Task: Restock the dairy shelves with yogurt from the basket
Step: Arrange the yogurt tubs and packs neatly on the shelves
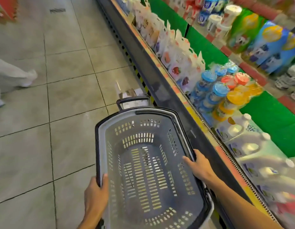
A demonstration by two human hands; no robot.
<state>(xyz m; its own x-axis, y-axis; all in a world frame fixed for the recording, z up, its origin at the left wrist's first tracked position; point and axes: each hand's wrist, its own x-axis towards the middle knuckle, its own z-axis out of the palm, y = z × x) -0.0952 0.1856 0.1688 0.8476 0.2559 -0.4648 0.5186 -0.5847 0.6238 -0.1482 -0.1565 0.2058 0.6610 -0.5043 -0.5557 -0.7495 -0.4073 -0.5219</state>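
Down at the near edge, both hands are holding up a grey plastic basket [148, 164], and it is showing only its slotted floor, nothing lying inside. On the left, the left hand [95, 194] is grasping the left rim, thumb hooked over the inner edge and fingers tucked under the outside. On the right, the right hand [198, 166] is clamping the right rim, thumb lying along the inside wall and fingers wrapping over the edge. At the far end of the basket, a dark pull handle [133, 100] is sticking up.

Running along the right, the dairy shelves [208, 124] are sitting full: shrink-wrapped yogurt cups [221, 91] with blue, red and orange lids are standing just beyond the basket's far right corner, white bottle packs [247, 146] are lying nearer, right beside the right forearm, and white pouches [176, 61] with fruit pictures are lining the front farther back. Over on the far left, another person's pale trouser leg [13, 76] is showing above the tiled floor [67, 90].
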